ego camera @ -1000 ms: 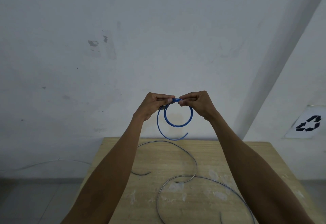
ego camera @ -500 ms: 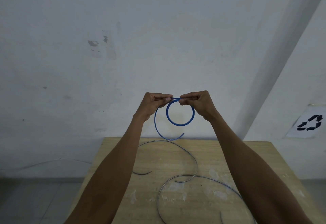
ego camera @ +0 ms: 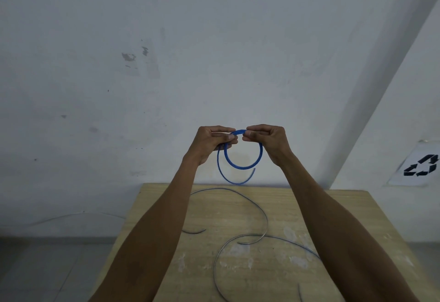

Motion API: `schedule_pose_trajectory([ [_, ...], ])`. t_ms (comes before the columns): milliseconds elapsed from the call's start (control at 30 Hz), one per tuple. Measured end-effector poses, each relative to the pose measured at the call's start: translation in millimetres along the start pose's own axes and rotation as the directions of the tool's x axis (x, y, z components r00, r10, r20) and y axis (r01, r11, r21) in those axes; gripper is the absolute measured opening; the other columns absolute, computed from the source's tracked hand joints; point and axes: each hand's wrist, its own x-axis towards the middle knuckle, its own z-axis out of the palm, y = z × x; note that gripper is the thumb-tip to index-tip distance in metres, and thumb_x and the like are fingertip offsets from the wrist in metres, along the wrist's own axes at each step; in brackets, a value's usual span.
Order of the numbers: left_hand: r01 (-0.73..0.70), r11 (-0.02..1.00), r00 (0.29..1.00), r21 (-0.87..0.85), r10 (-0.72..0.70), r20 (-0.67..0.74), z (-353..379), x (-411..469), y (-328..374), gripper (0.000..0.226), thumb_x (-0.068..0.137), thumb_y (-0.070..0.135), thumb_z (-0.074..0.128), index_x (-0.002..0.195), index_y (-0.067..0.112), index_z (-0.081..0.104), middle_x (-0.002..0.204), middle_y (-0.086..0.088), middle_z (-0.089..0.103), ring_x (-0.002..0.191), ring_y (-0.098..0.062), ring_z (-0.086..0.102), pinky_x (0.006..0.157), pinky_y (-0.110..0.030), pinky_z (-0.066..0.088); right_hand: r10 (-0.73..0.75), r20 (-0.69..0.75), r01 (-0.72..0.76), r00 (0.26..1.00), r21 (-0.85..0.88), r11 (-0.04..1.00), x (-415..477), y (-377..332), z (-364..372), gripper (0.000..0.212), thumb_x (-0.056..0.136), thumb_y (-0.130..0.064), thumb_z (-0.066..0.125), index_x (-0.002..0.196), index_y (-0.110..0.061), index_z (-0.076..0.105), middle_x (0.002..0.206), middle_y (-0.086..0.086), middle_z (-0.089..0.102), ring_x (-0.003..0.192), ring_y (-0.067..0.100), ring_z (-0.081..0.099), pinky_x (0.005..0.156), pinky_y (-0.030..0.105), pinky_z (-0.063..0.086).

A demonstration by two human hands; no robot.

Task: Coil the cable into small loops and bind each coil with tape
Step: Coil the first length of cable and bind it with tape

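left hand: raised in front of me, in front of the wall, above the far edge of the table. my fingers and thumb are curled and pinch the top of the blue cable on its left side.
right hand: level with my left and just beside it, fingertips almost meeting. thumb and forefinger pinch the same top arc of the cable from the right, and the other fingers are folded in.
blue cable: held in the air between my two hands, clear of the table. it hangs as a small round loop below my fingertips. i cannot tell how many turns lie in the loop.
free end: a longer strand drops from under my left hand, sweeps below the loop and curls up to the right, touching nothing.
table: pale wood with whitish smears, under my forearms.
grey cable: lies loose on the table in wide open curves, well apart from the blue one.
short grey piece: lies on the table by my left forearm.
recycling sign: a white sheet with black arrows, on the wall to my right.
thin wire: runs along the base of the wall to my left.
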Motion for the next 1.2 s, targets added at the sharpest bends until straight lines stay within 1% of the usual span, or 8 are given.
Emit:
schedule_pose_trajectory([
  [100, -0.012, 1.0, 1.0, -0.006, 0.011, -0.021, -1, 0, -2, 0.028, 0.091, 0.004, 0.074, 0.119, -0.001, 0.073, 0.106, -0.017, 0.078, 0.1, -0.031, 0.077, 0.095, -0.039, 0.06, 0.033, 0.056, -0.03, 0.998, -0.05, 0.998, 0, -1, -2, 0.027, 0.085, -0.005, 0.079, 0.109, 0.007, 0.073, 0.099, 0.021, 0.077, 0.091, 0.037, 0.077, 0.09, 0.036, 0.06],
  [233, -0.014, 1.0, 1.0, 0.0, 0.014, 0.01, -2, -3, -6, 0.029, 0.092, 0.005, 0.073, 0.12, -0.002, 0.072, 0.11, -0.016, 0.078, 0.103, -0.03, 0.076, 0.096, -0.037, 0.059, 0.02, 0.103, 0.015, 0.994, -0.321, 0.947, 1, -6, -5, 0.019, 0.083, -0.012, 0.083, 0.099, -0.003, 0.079, 0.089, 0.011, 0.079, 0.087, 0.024, 0.077, 0.082, 0.021, 0.057],
  [300, -0.019, 1.0, 1.0, 0.006, 0.019, 0.019, -2, -2, -6, 0.029, 0.093, 0.005, 0.073, 0.12, -0.003, 0.072, 0.111, -0.016, 0.078, 0.104, -0.03, 0.076, 0.096, -0.036, 0.059, 0.009, 0.105, 0.033, 0.994, -0.394, 0.919, 2, -8, -5, 0.016, 0.082, -0.012, 0.084, 0.095, -0.006, 0.08, 0.085, 0.008, 0.079, 0.086, 0.022, 0.076, 0.079, 0.018, 0.056],
  [400, -0.024, 1.0, 0.999, 0.014, 0.024, 0.021, -2, 0, -3, 0.028, 0.093, 0.005, 0.073, 0.119, -0.003, 0.073, 0.111, -0.015, 0.078, 0.103, -0.029, 0.076, 0.096, -0.036, 0.059, -0.006, 0.102, 0.051, 0.995, -0.446, 0.894, 2, -9, -5, 0.018, 0.082, -0.011, 0.083, 0.099, -0.006, 0.08, 0.084, 0.008, 0.079, 0.084, 0.019, 0.077, 0.08, 0.018, 0.055],
  [500, -0.028, 0.997, 0.999, 0.066, 0.025, 0.048, -3, 2, -2, 0.027, 0.093, 0.005, 0.072, 0.119, -0.003, 0.073, 0.111, -0.016, 0.078, 0.104, -0.029, 0.076, 0.096, -0.036, 0.06, 0.011, 0.17, 0.087, 0.985, -0.557, 0.826, 3, -12, -6, 0.023, 0.084, -0.01, 0.081, 0.106, -0.007, 0.079, 0.079, 0.006, 0.079, 0.08, 0.013, 0.077, 0.084, 0.02, 0.055],
  [600, -0.038, 0.993, 0.997, 0.108, 0.031, 0.07, -3, 3, 0, 0.027, 0.093, 0.006, 0.072, 0.118, -0.003, 0.073, 0.11, -0.016, 0.078, 0.103, -0.028, 0.076, 0.095, -0.036, 0.06, 0.006, 0.203, 0.131, 0.979, -0.654, 0.745, 4, -15, -5, 0.02, 0.082, -0.011, 0.083, 0.101, -0.009, 0.081, 0.076, 0.004, 0.079, 0.075, 0.013, 0.076, 0.082, 0.029, 0.06],
  [800, -0.072, 0.996, 0.996, 0.05, 0.069, 0.062, -5, 3, 5, 0.029, 0.093, 0.006, 0.072, 0.12, -0.005, 0.072, 0.112, -0.017, 0.077, 0.105, -0.029, 0.076, 0.093, -0.031, 0.06, -0.091, 0.075, 0.117, 0.993, -0.502, 0.857, 5, -21, -6, 0.019, 0.081, -0.008, 0.083, 0.099, 0.0, 0.079, 0.081, 0.012, 0.078, 0.075, 0.021, 0.078, 0.083, 0.032, 0.062],
  [1200, -0.125, 0.992, 0.992, -0.003, 0.125, -0.006, -10, 6, 6, 0.026, 0.093, 0.0, 0.07, 0.119, -0.006, 0.072, 0.108, -0.018, 0.078, 0.104, -0.027, 0.075, 0.09, -0.029, 0.059, -0.118, 0.011, 0.113, 0.993, -0.369, 0.923, 8, -21, -1, 0.019, 0.083, -0.005, 0.082, 0.099, 0.003, 0.078, 0.082, 0.016, 0.078, 0.076, 0.027, 0.078, 0.082, 0.037, 0.063],
])
